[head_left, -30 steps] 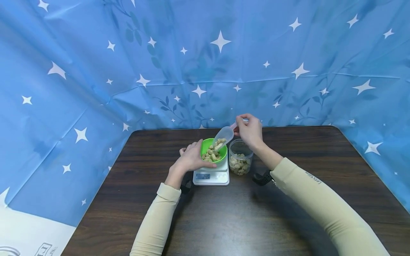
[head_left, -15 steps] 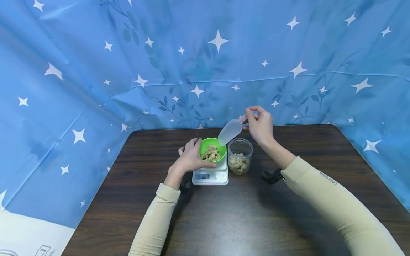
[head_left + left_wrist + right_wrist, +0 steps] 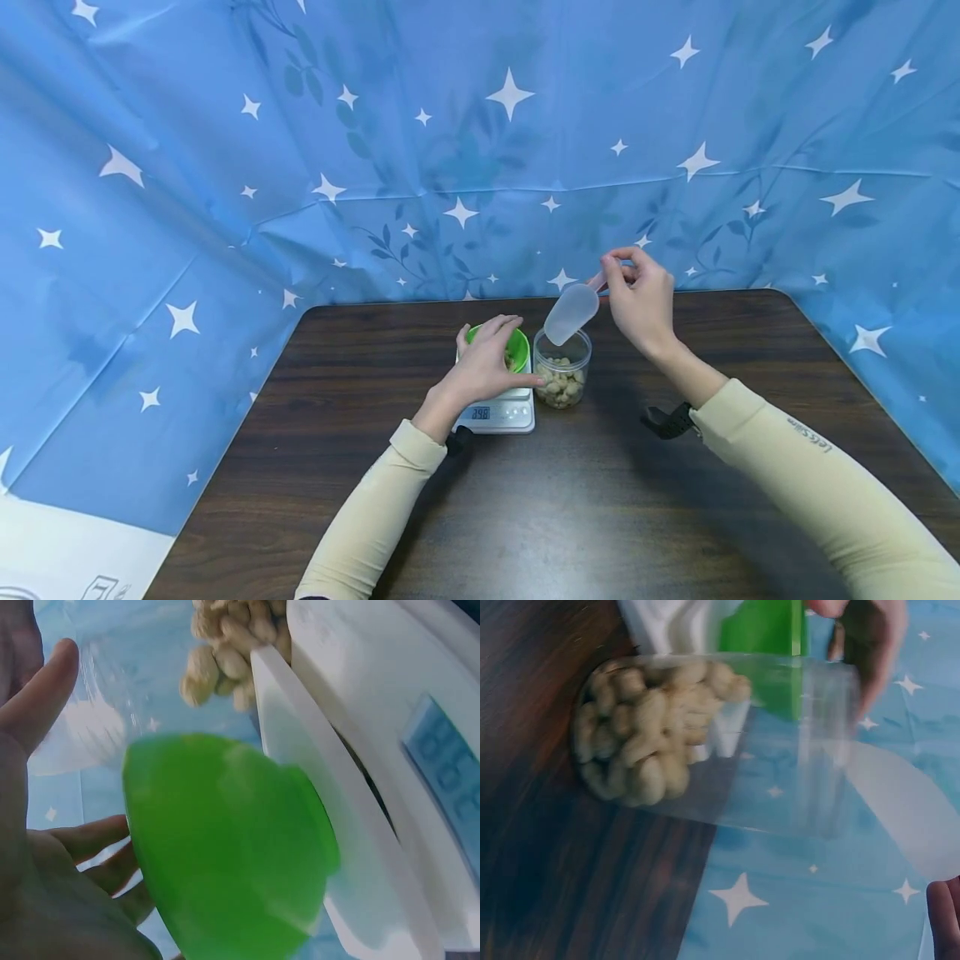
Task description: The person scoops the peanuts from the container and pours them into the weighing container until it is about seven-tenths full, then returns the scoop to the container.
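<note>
On a white kitchen scale [image 3: 517, 417] sits a green bowl [image 3: 521, 348]; peanuts show inside, partly hidden behind my left hand [image 3: 486, 367]. That hand reaches over the bowl with fingers spread, thumb pointing towards the clear jar [image 3: 543, 372]. In the left wrist view the fingers [image 3: 112, 866] lie beside the bowl's rim without gripping it. My right hand [image 3: 645, 302] pinches the handle of a translucent scoop [image 3: 572, 313], whose tilted bowl end hangs over the jar's mouth. Peanuts [image 3: 652, 735] in shells fill the jar's lower part.
The jar stands just right of the scale on a dark wooden table [image 3: 495, 517]. A blue curtain [image 3: 480, 150] with white stars hangs right behind the table's back edge. A white printed sheet [image 3: 82, 546] lies at the lower left.
The scoop has tipped its peanuts into the bowl and moved right, over the jar. My left hand has moved from the bowl's left side to across it. The scale's display digits have changed.
</note>
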`<state>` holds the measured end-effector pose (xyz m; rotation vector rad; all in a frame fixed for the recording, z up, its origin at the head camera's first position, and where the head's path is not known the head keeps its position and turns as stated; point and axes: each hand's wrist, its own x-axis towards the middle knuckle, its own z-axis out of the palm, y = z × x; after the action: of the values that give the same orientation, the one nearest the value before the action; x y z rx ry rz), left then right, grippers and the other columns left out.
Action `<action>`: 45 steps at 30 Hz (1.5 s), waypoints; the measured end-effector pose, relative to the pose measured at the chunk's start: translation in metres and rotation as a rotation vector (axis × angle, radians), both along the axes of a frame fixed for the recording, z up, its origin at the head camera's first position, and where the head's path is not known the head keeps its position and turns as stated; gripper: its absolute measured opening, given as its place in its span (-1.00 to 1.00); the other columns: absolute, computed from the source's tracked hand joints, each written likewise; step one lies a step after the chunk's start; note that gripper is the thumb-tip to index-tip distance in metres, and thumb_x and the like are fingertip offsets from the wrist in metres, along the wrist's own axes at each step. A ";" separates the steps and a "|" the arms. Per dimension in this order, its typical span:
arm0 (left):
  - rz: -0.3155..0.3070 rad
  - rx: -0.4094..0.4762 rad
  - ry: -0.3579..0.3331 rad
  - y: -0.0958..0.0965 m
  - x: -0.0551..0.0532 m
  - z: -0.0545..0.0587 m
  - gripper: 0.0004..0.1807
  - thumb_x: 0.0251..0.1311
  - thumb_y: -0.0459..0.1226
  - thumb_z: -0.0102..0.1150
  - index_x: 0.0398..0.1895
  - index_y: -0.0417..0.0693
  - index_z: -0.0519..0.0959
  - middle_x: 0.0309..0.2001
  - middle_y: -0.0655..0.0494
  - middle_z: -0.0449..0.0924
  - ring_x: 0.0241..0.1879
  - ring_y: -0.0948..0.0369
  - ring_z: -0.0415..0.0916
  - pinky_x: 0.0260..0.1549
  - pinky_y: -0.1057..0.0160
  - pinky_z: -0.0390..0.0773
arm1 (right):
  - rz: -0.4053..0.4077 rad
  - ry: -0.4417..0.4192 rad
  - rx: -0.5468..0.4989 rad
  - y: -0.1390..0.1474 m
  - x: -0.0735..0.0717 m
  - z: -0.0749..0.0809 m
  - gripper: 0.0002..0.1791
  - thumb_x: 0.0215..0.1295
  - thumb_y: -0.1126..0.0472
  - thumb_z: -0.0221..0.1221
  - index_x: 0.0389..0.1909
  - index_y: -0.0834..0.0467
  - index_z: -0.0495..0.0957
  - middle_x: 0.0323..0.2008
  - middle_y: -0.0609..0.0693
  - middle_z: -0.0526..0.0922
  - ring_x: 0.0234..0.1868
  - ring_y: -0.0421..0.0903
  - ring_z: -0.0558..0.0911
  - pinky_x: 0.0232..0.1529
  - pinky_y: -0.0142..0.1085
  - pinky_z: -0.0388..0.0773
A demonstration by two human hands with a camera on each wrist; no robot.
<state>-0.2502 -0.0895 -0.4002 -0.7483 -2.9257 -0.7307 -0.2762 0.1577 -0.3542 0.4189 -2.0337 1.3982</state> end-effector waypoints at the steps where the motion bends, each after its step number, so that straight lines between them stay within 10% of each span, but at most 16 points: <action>1: -0.013 -0.006 0.002 0.003 0.000 0.000 0.11 0.02 0.22 0.51 0.58 -0.02 0.25 0.53 0.05 0.22 0.53 0.09 0.08 0.39 -0.36 -0.19 | -0.008 0.015 0.035 0.000 0.000 -0.003 -0.73 0.58 0.22 0.11 -0.06 0.39 0.60 -0.44 0.20 0.76 -0.54 -0.12 0.73 -0.45 -0.48 0.61; 11: -0.052 -0.032 -0.019 0.024 -0.004 -0.001 0.10 0.03 0.25 0.49 0.57 -0.03 0.26 0.50 0.05 0.30 0.50 0.13 0.16 0.39 -0.35 -0.10 | -0.040 0.134 0.332 -0.012 0.002 -0.025 -0.80 0.58 0.25 0.11 -0.08 0.33 0.59 -0.61 0.00 0.63 -0.80 -0.21 0.32 -0.74 -0.35 0.17; 18: -0.073 -0.001 -0.008 0.029 -0.006 -0.004 0.02 0.10 0.19 0.48 0.54 -0.04 0.28 0.36 0.13 0.48 0.34 0.17 0.39 0.37 -0.38 -0.07 | 0.013 0.163 0.445 -0.019 0.006 -0.038 -0.85 0.55 0.27 0.15 -0.08 0.29 0.59 -0.55 0.01 0.64 -0.78 -0.31 0.23 -0.72 -0.28 0.22; 45: -0.071 0.023 -0.021 0.030 -0.006 -0.003 -0.09 0.19 0.12 0.45 0.50 -0.08 0.32 0.18 0.12 0.61 0.18 0.16 0.53 0.37 -0.31 0.05 | -0.035 -0.028 0.363 -0.029 0.002 -0.039 -0.78 0.55 0.24 0.15 -0.15 0.33 0.66 -0.71 -0.06 0.56 -0.85 -0.34 0.16 -0.76 -0.27 0.14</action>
<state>-0.2560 -0.0590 -0.4033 -0.8519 -2.9169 -0.7811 -0.2743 0.1289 -0.3937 0.5153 -2.3118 1.0165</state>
